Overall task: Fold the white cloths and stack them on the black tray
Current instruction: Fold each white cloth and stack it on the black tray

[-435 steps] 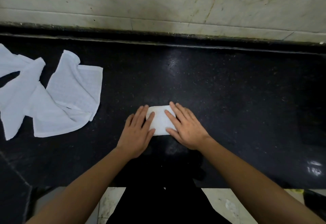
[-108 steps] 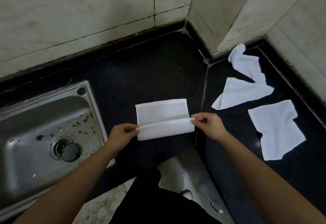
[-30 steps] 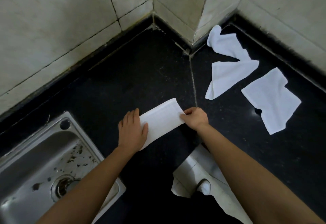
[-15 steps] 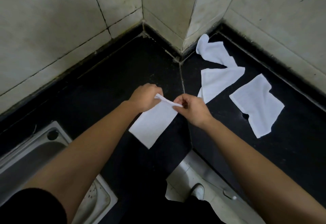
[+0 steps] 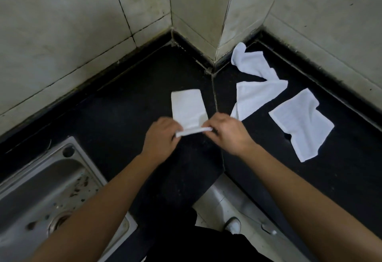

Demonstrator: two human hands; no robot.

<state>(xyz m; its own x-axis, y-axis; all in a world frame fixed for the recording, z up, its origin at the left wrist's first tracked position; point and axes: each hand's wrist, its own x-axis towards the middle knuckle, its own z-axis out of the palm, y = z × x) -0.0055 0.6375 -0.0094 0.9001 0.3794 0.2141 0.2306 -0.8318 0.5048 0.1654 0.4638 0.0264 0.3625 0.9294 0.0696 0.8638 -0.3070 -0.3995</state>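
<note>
Gleaming black counter [image 5: 115, 117], tiled corner [image 5: 206, 24]

Both bare forearms come in from the bottom edge, left from 7 o'clock, right from 5 o'clock, converging toward centre. Left hand [image 5: 160, 137]: back of hand up, fingers curled, thumb and fingertips pinching the left end of the near edge of a narrow folded white cloth [image 5: 188, 109]. Right hand [image 5: 226, 132]: back of hand up, knuckles bent, pinching the right end of the same edge. Hands sit level, near each other, not touching. Wrists roughly straight. Right hand slightly motion-blurred.
</note>
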